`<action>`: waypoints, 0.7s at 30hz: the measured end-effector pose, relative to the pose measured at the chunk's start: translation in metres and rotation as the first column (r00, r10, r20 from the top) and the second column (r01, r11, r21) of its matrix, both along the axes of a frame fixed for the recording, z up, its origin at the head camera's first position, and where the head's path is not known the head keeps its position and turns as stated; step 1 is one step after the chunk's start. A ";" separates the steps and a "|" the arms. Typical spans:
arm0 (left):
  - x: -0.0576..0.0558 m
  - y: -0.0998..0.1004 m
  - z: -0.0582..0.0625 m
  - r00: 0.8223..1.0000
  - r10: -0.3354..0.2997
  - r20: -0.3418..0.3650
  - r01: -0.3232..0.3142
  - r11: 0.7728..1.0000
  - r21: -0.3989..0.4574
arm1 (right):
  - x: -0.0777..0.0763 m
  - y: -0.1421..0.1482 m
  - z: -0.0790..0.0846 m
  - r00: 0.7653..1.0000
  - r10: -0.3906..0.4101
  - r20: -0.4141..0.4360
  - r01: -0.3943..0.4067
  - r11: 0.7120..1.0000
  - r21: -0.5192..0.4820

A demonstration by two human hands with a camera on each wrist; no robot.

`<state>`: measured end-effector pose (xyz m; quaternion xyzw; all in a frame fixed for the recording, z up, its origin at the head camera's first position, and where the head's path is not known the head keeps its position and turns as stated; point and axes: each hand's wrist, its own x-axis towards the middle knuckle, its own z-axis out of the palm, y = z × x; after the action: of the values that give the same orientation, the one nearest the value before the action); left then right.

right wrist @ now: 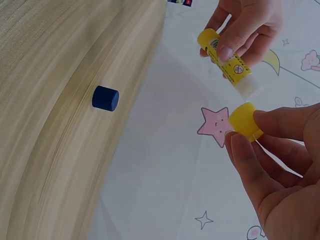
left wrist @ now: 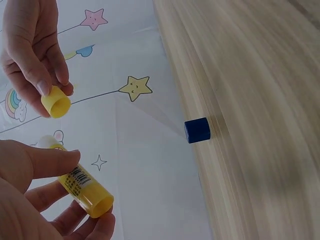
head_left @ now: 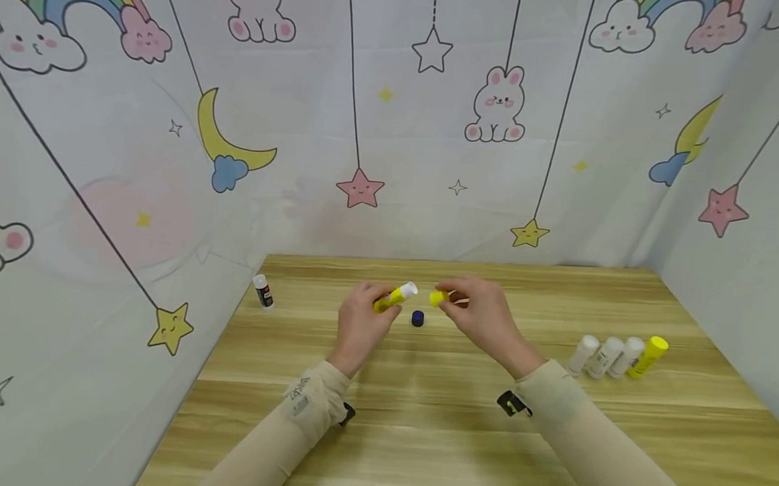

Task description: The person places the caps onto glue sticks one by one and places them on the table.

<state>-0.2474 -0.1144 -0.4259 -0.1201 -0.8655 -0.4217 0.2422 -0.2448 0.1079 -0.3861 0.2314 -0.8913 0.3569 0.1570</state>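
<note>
My left hand [head_left: 364, 323] grips a yellow glue stick [head_left: 396, 296] by its labelled barrel, the white uncapped end tilted up toward the right. Thumb and fingers of my right hand [head_left: 484, 316] pinch a small yellow cap [head_left: 437, 298]. A short gap separates the cap from the white end of the glue stick, as the right wrist view also shows with the cap [right wrist: 244, 121] and the glue stick [right wrist: 230, 62]. On the table between and below both hands stands a dark blue cap [head_left: 417, 318], touched by neither hand.
At the table's left edge stands a white-capped glue stick with a dark label [head_left: 263, 292]. To the right, three white glue sticks [head_left: 605, 356] and a yellow one [head_left: 648, 356] stand in a row beside my right forearm. A patterned cloth [head_left: 430, 201] hangs behind the wooden table [head_left: 433, 433].
</note>
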 end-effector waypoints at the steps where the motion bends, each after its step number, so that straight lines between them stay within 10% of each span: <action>1: 0.000 0.001 0.000 1.000 0.001 0.003 -0.001 1.000 -0.005 | 0.000 0.000 0.000 1.000 0.004 0.000 -0.004 1.000 -0.002; 21: 0.008 0.006 -0.003 0.999 -0.022 0.036 0.024 0.997 -0.075 | 0.003 -0.007 0.002 0.999 0.038 -0.013 -0.039 0.999 -0.023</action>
<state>-0.2394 -0.1084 -0.4291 -0.1317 -0.8834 -0.3936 0.2175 -0.2423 0.1010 -0.3843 0.2489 -0.8814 0.3690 0.1583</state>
